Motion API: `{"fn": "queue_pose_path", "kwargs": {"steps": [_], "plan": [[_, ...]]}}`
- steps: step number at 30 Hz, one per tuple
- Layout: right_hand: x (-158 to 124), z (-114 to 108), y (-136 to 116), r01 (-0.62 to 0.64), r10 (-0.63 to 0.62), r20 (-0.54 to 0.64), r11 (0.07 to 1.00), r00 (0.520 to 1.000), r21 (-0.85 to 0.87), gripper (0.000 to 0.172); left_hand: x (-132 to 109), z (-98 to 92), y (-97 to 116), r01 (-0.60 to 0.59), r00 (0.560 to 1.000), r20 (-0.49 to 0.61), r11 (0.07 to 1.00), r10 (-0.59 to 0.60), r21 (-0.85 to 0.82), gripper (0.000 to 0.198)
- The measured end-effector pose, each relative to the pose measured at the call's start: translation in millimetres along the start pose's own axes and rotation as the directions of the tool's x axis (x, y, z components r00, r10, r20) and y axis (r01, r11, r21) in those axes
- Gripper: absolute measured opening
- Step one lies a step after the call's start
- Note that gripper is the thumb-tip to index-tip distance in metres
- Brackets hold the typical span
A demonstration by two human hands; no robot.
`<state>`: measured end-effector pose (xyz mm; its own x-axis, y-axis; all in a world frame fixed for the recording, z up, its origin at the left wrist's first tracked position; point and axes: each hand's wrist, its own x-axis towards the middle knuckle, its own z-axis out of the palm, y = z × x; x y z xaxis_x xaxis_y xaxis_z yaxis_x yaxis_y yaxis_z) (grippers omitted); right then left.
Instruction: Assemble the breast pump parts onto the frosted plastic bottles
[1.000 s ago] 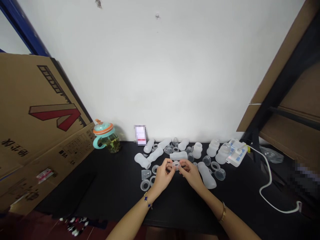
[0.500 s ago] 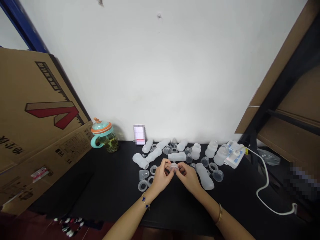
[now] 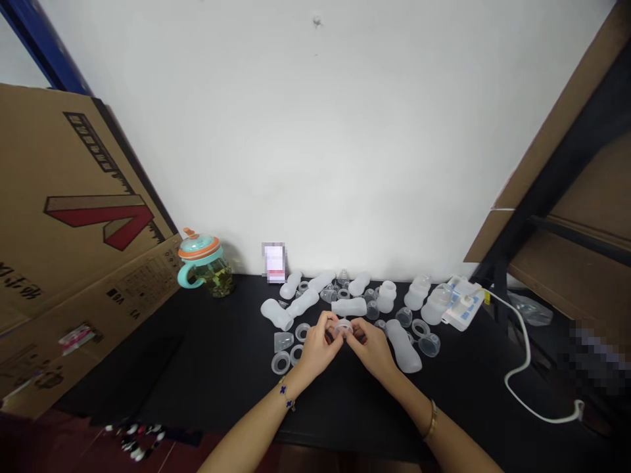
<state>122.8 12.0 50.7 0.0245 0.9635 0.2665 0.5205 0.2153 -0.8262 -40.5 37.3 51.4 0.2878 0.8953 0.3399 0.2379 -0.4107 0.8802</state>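
Observation:
Between my fingertips is a small translucent baby bottle collar ring (image 3: 344, 326); whether a nipple sits inside it I cannot make out. My left hand (image 3: 319, 341) pinches its left side, while my right hand (image 3: 369, 345) has closed on the right side. Just beyond lies a frosted bottle body (image 3: 349, 307) on its side. Another bottle body (image 3: 404, 347) rests right of my right hand. Left of my left hand are loose rings (image 3: 280, 362) and a clear cap (image 3: 283, 341).
More bottle bodies, caps and rings spread across the black table (image 3: 221, 368). Two capped bottles (image 3: 436, 303) stand beside a white power strip (image 3: 463, 305) with a cable. A glass teapot (image 3: 207, 266) is at left, a phone-like screen (image 3: 275, 263) by the wall, cardboard (image 3: 98, 263) further left.
Both hands stay in nearly the same place with the collar ring between them. The ring looks slightly tilted compared with before. The camera view has shifted a little.

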Motion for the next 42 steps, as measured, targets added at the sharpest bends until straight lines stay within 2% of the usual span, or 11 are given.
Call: {"fn": "queue_pose_path", "kwargs": {"steps": [11, 42], "plan": [[-0.4, 0.1, 1.7, 0.017, -0.017, 0.000, 0.999, 1.000, -0.037, 0.011, -0.9, -1.2, 0.2, -0.024, 1.000, 0.017, 0.998, 0.023, 0.058, 0.016], [-2.1, 1.3, 0.3, 0.052, -0.055, -0.017, 0.991, 0.998, -0.120, 0.016, -0.2, -2.0, -3.4, -0.041, 0.998, 0.055, 0.998, 0.037, 0.058, 0.014]]}}
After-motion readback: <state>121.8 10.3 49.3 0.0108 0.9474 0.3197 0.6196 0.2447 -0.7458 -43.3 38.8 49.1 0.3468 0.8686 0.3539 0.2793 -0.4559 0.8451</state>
